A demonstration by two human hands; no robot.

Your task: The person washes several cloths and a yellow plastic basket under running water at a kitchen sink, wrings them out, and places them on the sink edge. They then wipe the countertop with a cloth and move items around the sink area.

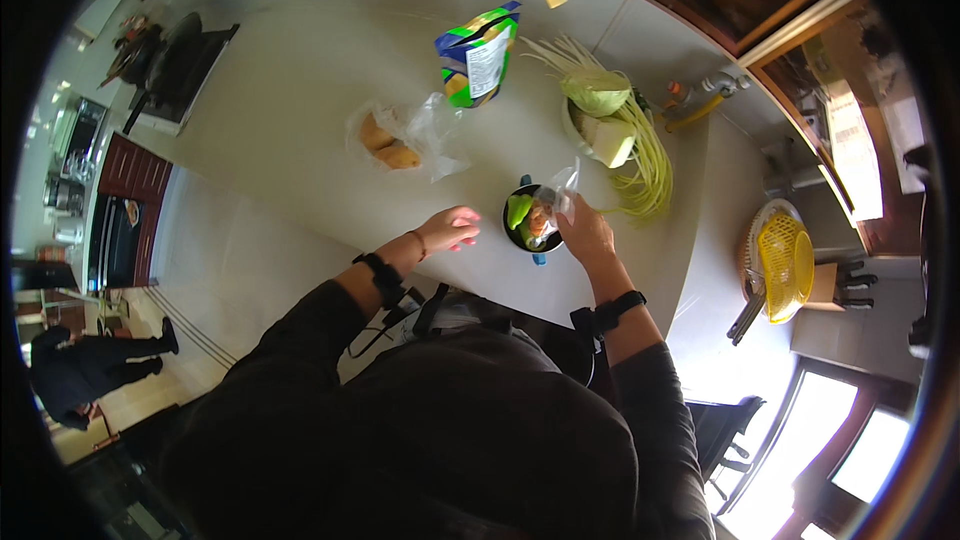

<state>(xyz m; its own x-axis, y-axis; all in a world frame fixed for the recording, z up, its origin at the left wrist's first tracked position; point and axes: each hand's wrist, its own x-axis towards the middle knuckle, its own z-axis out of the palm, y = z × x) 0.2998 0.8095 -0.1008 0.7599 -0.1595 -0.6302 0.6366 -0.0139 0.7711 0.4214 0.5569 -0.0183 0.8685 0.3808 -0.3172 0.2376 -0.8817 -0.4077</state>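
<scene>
My right hand (pixel 586 229) grips a clear plastic bag (pixel 562 191) at the right rim of a small dark pot with blue handles (pixel 539 259). Inside the pot lie green peppers (pixel 518 210) and something orange-brown, partly behind the bag. My left hand (pixel 450 229) is held over the counter, left of the pot, fingers apart and slightly bent, holding nothing. Farther back on the left, a thin clear bag (pixel 435 136) wraps or lies against several tan, potato-like pieces (pixel 399 157). A bowl (pixel 574 127) on the right holds a cabbage (pixel 596 92), a white block (pixel 613 143) and long pale green stalks (pixel 654 176).
A green and blue packet (pixel 480 56) stands at the back. Yellow baskets (pixel 784 266) and a knife block (pixel 823 286) are at the right. A wok (pixel 174 52) sits on the hob at the far left. Another person (pixel 90 367) stands at the lower left.
</scene>
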